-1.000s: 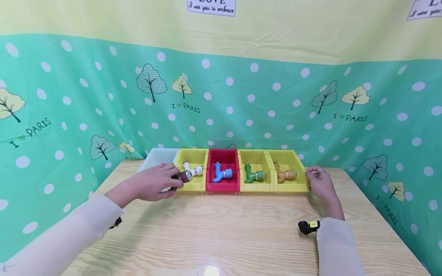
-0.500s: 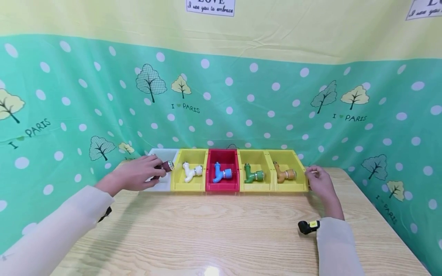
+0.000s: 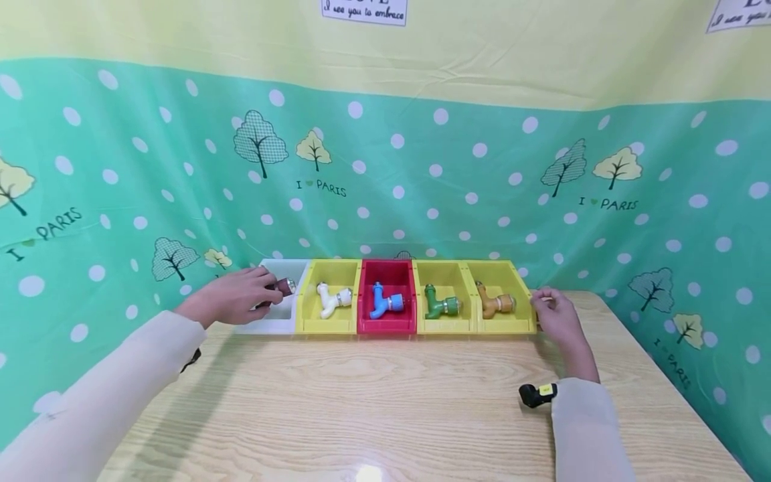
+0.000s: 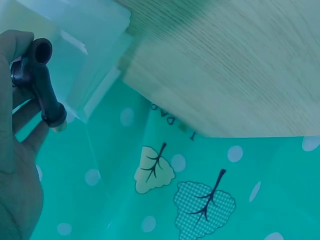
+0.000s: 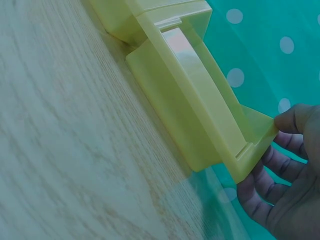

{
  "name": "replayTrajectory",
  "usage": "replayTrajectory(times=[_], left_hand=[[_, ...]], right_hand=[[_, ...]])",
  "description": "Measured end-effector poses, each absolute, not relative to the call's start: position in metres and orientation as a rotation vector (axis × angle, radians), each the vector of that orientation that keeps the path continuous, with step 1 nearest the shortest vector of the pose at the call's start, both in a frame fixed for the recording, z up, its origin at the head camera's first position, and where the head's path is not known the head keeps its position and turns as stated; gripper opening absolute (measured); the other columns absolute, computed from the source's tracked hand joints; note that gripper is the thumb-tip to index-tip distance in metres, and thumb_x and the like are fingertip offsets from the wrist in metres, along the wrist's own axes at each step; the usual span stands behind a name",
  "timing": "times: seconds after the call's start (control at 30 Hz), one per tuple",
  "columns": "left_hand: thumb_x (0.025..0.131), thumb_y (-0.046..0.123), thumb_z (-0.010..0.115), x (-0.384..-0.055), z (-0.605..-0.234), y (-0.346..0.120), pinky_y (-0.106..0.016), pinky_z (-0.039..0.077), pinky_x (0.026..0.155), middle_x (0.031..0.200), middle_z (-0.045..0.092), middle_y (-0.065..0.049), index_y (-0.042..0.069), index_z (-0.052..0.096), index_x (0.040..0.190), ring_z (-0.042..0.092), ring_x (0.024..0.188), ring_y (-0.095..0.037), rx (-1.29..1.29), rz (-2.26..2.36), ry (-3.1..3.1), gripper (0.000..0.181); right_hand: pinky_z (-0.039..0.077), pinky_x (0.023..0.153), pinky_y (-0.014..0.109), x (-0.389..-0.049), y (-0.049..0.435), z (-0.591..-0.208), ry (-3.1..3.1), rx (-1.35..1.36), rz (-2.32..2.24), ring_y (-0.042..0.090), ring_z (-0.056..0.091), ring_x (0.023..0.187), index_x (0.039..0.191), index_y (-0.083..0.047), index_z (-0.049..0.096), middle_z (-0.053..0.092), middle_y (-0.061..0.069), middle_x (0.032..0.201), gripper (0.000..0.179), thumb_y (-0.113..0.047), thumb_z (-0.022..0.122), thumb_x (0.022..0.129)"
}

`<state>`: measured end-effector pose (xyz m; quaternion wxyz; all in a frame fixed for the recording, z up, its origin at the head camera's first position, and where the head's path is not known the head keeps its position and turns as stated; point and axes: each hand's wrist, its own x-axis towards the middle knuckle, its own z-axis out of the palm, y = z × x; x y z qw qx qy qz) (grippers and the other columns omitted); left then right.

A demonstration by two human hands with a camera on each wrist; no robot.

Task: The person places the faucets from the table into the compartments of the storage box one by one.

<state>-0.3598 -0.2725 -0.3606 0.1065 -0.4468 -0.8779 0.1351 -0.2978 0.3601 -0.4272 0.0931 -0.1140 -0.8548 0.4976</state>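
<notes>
My left hand (image 3: 236, 296) grips a dark maroon toy-like tap (image 3: 288, 286) over the white bin (image 3: 274, 327) at the left end of a row. In the left wrist view the tap's open round end (image 4: 43, 50) faces the camera, and the fingers wrap its back side. At the far right, my right hand (image 3: 559, 318) pinches the side edge of the last yellow bin (image 3: 508, 327). The right wrist view shows thumb and fingers on either side of that bin's corner (image 5: 257, 152).
Other bins in the row each bear one tap: a white tap (image 3: 328, 301), a blue tap (image 3: 379, 302), a green tap (image 3: 434, 304) and an orange-brown tap (image 3: 490, 303). The red bin (image 3: 387, 327) is in the middle. Behind the wooden table (image 3: 361, 395) hangs a green dotted curtain (image 3: 421, 174).
My left hand has carried the maroon tap leftward, from in front of the neighbouring yellow bin to over the white bin. The right hand keeps its hold on the end bin.
</notes>
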Motion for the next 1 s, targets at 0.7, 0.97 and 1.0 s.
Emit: replayTrajectory(times=[0.7,0.97,1.0], left_hand=[[0.095,0.019,0.068,-0.394,-0.384,-0.259,-0.037,0.044,0.073,0.084,0.052,0.005,0.027,0.067,0.092,0.046,0.083,-0.021,-1.263,0.406,-2.738,0.008],[0.096,0.023,0.068,-0.403,-0.394,-0.257,-0.040,0.044,0.073,0.084,0.052,0.005,0.027,0.068,0.093,0.045,0.081,-0.021,-1.263,0.387,-2.726,0.005],[0.096,0.023,0.068,-0.404,-0.395,-0.257,-0.040,0.044,0.073,0.084,0.052,0.005,0.027,0.069,0.094,0.046,0.081,-0.021,-1.263,0.389,-2.727,0.005]], right_hand=[[0.056,0.071,0.032,-0.299,0.362,-0.428,-2.532,-0.321,1.473,0.025,0.054,0.092,0.130,-0.004,0.049,0.051,0.017,0.113,0.035,-0.032,0.042,0.110],[0.055,0.072,0.030,-0.299,0.361,-0.428,-2.534,-0.326,1.462,0.025,0.054,0.095,0.129,-0.004,0.050,0.051,0.018,0.118,0.036,-0.032,0.042,0.109],[0.055,0.072,0.030,-0.298,0.361,-0.428,-2.534,-0.327,1.463,0.025,0.054,0.094,0.129,-0.004,0.050,0.051,0.018,0.117,0.035,-0.032,0.042,0.109]])
